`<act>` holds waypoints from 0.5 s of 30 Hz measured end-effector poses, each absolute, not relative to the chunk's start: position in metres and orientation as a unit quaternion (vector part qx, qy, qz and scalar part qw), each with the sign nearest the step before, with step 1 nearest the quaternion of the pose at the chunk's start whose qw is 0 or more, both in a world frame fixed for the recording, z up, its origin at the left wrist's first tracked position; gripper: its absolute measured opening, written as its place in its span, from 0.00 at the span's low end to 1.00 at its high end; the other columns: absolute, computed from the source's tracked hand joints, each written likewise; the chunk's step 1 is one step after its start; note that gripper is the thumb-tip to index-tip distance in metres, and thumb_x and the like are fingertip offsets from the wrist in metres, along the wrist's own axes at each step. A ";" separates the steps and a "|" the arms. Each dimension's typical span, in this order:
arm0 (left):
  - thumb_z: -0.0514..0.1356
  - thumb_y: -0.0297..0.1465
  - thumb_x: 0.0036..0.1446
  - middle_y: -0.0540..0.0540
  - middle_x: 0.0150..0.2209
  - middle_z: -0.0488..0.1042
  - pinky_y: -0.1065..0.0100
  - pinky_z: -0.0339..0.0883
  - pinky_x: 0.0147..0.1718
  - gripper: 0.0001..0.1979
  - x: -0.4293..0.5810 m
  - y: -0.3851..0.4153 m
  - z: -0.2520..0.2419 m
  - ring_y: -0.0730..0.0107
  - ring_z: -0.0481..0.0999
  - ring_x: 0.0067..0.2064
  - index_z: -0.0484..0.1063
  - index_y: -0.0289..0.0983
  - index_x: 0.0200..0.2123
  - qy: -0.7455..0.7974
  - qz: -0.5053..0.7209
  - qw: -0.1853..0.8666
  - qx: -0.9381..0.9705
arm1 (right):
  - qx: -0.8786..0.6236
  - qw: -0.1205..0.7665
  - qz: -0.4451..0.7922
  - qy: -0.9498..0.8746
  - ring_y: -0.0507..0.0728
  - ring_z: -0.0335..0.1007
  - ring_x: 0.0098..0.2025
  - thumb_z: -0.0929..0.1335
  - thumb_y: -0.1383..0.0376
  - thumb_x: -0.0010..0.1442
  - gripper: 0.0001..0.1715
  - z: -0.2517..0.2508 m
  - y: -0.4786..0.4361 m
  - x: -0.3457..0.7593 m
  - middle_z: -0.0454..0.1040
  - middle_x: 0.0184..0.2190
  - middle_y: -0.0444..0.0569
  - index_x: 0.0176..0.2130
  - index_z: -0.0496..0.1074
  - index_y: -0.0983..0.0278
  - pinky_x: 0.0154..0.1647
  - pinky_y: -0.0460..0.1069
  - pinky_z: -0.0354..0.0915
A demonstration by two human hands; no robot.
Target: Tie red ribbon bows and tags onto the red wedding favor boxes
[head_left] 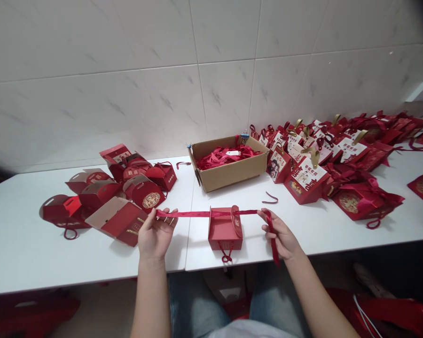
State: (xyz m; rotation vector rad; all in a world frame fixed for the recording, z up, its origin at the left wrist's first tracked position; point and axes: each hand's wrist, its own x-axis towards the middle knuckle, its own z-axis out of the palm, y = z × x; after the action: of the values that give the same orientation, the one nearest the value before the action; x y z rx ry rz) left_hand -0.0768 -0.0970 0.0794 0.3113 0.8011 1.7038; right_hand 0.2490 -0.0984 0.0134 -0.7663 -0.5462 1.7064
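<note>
A small red gift box point(225, 229) stands on the white table in front of me, with a dark red cord loop hanging on its near side. A red ribbon point(193, 214) runs stretched sideways across the top of the box. My left hand point(157, 233) pinches one end of the ribbon between thumb and fingers, left of the box. To the right of the box, my right hand point(281, 234) grips the ribbon near its other end, and the loose tail hangs down from the fingers. Neither hand touches the box itself.
A cardboard box point(232, 176) of red ribbons stands at the back. Several open red boxes point(118, 192) lie to the left. On the right are many closed gift boxes point(306, 178), one with a ribbon bow point(364, 195). A short cord point(270, 199) lies nearby. The tiled wall point(144, 108) rises behind.
</note>
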 end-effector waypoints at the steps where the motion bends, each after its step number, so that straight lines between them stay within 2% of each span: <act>1: 0.59 0.28 0.52 0.49 0.25 0.76 0.63 0.73 0.35 0.07 -0.077 -0.098 0.078 0.64 0.79 0.33 0.71 0.36 0.22 0.340 0.728 0.580 0.137 | -0.339 0.563 0.717 -0.234 0.47 0.70 0.23 0.72 0.65 0.47 0.13 0.013 -0.098 0.249 0.77 0.40 0.46 0.37 0.73 0.59 0.10 0.38 0.54; 5: 0.58 0.28 0.52 0.49 0.25 0.74 0.65 0.72 0.34 0.07 -0.077 -0.100 0.078 0.65 0.78 0.34 0.70 0.36 0.22 0.327 0.729 0.585 0.142 | -0.367 0.571 0.698 -0.229 0.48 0.66 0.20 0.74 0.57 0.46 0.14 0.018 -0.095 0.245 0.75 0.28 0.45 0.32 0.72 0.61 0.09 0.40 0.56; 9: 0.57 0.29 0.53 0.49 0.25 0.73 0.67 0.72 0.34 0.08 -0.077 -0.099 0.082 0.67 0.77 0.33 0.70 0.35 0.23 0.310 0.741 0.580 0.135 | -0.358 0.594 0.687 -0.216 0.46 0.57 0.15 0.72 0.48 0.46 0.22 0.028 -0.093 0.240 0.63 0.17 0.39 0.26 0.68 0.62 0.11 0.41 0.57; 11: 0.57 0.29 0.54 0.49 0.25 0.73 0.68 0.72 0.34 0.08 -0.078 -0.098 0.083 0.68 0.76 0.32 0.69 0.35 0.23 0.302 0.747 0.576 0.137 | -0.352 0.607 0.684 -0.198 0.45 0.54 0.15 0.72 0.46 0.46 0.24 0.032 -0.092 0.239 0.60 0.15 0.37 0.24 0.66 0.63 0.11 0.40 0.56; 15: 0.57 0.29 0.54 0.49 0.25 0.73 0.68 0.72 0.34 0.09 -0.081 -0.097 0.086 0.69 0.76 0.32 0.69 0.35 0.23 0.307 0.747 0.573 0.138 | -0.367 0.631 0.656 -0.195 0.47 0.59 0.18 0.72 0.48 0.48 0.22 0.035 -0.089 0.241 0.63 0.17 0.40 0.24 0.67 0.63 0.16 0.42 0.60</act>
State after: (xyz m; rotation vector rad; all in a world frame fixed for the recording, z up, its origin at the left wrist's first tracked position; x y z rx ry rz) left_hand -0.0807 -0.0969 0.0858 0.3239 0.7197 1.7512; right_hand 0.2407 -0.0891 0.0345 -0.8392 -0.4466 1.5010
